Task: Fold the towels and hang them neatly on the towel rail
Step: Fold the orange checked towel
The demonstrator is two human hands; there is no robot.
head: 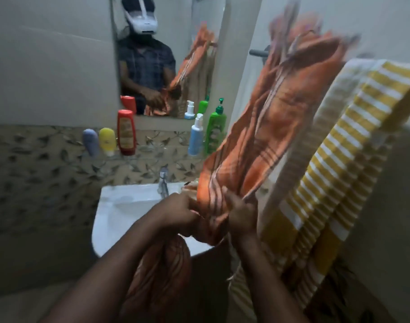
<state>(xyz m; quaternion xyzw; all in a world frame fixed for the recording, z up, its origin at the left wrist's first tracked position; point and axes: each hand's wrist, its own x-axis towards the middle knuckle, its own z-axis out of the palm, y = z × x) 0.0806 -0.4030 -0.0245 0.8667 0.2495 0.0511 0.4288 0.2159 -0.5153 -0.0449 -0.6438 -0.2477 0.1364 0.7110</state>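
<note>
Both hands, left hand (176, 215) and right hand (240, 213), grip orange towel (276, 127) near sink (120, 206), yellow striped towel (353, 141) hanging right

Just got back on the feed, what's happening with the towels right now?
The left hand and right hand both grip the lower end of the orange towel above the sink. Its bunched length runs up toward the rail, blurred, so whether it hangs there is unclear. The yellow towel already hangs beside it.
</note>
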